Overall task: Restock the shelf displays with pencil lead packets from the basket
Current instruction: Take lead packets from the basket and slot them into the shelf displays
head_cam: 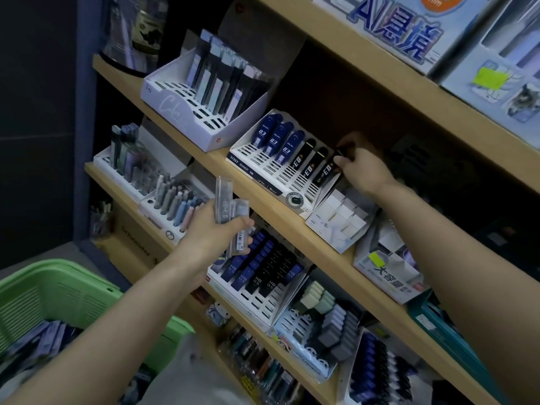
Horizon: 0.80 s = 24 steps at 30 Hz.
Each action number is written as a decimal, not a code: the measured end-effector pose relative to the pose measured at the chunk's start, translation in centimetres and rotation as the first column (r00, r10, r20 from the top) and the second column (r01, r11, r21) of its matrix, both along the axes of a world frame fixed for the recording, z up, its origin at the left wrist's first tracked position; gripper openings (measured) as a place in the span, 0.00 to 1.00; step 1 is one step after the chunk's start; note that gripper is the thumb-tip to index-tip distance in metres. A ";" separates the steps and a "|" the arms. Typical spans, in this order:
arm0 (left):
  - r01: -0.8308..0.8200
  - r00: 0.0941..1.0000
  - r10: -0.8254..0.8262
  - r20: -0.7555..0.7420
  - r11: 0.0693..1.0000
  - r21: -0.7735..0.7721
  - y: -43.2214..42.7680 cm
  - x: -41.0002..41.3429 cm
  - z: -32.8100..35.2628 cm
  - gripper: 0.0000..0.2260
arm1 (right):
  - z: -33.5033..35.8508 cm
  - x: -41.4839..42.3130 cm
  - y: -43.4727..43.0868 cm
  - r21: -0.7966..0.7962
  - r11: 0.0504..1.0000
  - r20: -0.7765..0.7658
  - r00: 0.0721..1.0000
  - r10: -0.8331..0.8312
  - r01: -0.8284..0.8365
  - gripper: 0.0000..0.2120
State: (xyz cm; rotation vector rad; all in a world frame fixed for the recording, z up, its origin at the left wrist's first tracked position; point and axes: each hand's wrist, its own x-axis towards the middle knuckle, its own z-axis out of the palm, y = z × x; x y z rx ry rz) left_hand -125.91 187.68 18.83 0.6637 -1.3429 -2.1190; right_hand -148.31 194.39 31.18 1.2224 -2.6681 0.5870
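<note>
My left hand [214, 232] grips several clear pencil lead packets [230, 217] in front of the shelves. My right hand [361, 165] pinches the top of a black lead packet [327, 168] standing in the rightmost slot of a white slotted display [263, 168] on the middle shelf. That display also holds three blue packets [277, 141] and two more black ones. The green basket [64, 290] sits at lower left with several packets [38, 340] inside, partly hidden by my left forearm.
Another white display [187, 103] with grey packets stands left on the same shelf. A small white box [342, 220] sits just right of the black packet. Lower shelves carry a blue and black lead display [263, 267], erasers [330, 320] and pens.
</note>
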 end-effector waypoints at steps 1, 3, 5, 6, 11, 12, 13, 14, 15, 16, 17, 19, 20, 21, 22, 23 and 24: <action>0.001 1.000 -0.001 0.000 1.000 -0.009 0.0 0.0 0.0 0.09 | -0.1 0.0 0.0 0.008 1.000 -0.013 1.000 0.007 -0.007 0.09; 0.002 1.000 -0.002 0.002 1.000 -0.019 0.0 0.0 0.0 0.09 | -0.3 0.1 -0.1 0.048 0.998 -0.049 0.998 0.034 -0.031 0.06; 0.004 1.000 -0.004 0.011 1.000 -0.017 0.0 0.0 -0.1 0.09 | -0.3 0.1 -0.3 0.071 0.997 -0.119 0.992 0.032 -0.023 0.06; 0.006 1.000 -0.006 0.012 1.000 -0.012 0.0 0.0 -0.1 0.09 | -0.2 0.0 -0.3 0.077 0.997 -0.163 0.986 0.018 -0.006 0.07; 0.007 1.000 -0.007 0.017 1.000 -0.004 -0.1 -0.1 -0.4 0.10 | -0.6 -0.2 -0.1 0.120 0.993 -0.224 0.975 0.005 0.023 0.12; 0.006 1.000 -0.006 0.014 1.000 -0.002 -0.1 -0.1 -0.4 0.10 | -0.7 0.0 0.0 0.116 0.993 -0.238 0.971 -0.001 0.030 0.13; 0.006 1.000 -0.005 0.013 1.000 -0.002 -0.2 -0.1 -0.4 0.11 | -0.7 0.2 0.1 0.111 0.993 -0.254 0.967 -0.005 0.034 0.13; 0.008 1.000 -0.008 0.013 1.000 0.000 -0.1 -0.1 -0.4 0.11 | -0.8 0.4 0.1 0.112 0.993 -0.268 0.963 -0.003 0.034 0.14; 0.009 1.000 -0.009 0.012 1.000 0.003 -0.1 -0.2 -0.4 0.11 | -0.8 0.6 0.1 0.121 0.992 -0.279 0.960 -0.001 0.036 0.14; 0.011 1.000 -0.011 0.012 1.000 0.005 -0.1 -0.2 -0.3 0.11 | -0.8 0.8 0.1 0.135 0.990 -0.287 0.958 -0.005 0.045 0.14; 0.013 1.000 -0.013 0.011 1.000 0.006 -0.1 -0.2 -0.3 0.11 | -0.9 1.1 0.1 0.153 0.986 -0.303 0.953 -0.015 0.064 0.15; 0.020 1.000 -0.020 -0.004 1.000 0.019 0.0 -0.2 -0.4 0.11 | -1.1 2.0 0.0 0.200 0.973 -0.385 0.922 -0.025 0.111 0.16; 0.025 1.000 -0.024 -0.013 0.999 0.033 0.0 -0.1 -0.4 0.11 | -1.3 2.6 0.1 0.209 0.972 -0.431 0.902 -0.006 0.106 0.17; 0.030 0.999 -0.030 -0.019 0.998 0.046 0.0 -0.1 -0.5 0.10 | -1.5 3.4 0.1 0.197 0.978 -0.466 0.884 0.037 0.063 0.18; 0.034 0.999 -0.033 -0.023 0.998 0.056 0.1 0.0 -0.4 0.09 | -1.8 4.3 0.1 0.162 0.987 -0.476 0.875 0.092 -0.016 0.18; 0.036 0.999 -0.035 -0.027 0.997 0.062 0.1 0.0 -0.5 0.09 | -2.1 5.4 0.2 0.109 0.989 -0.446 0.883 0.143 -0.104 0.17; 0.038 0.999 -0.036 -0.029 0.997 0.067 0.2 0.1 -0.4 0.09 | -2.4 6.6 0.2 0.052 0.982 -0.380 0.905 0.190 -0.184 0.16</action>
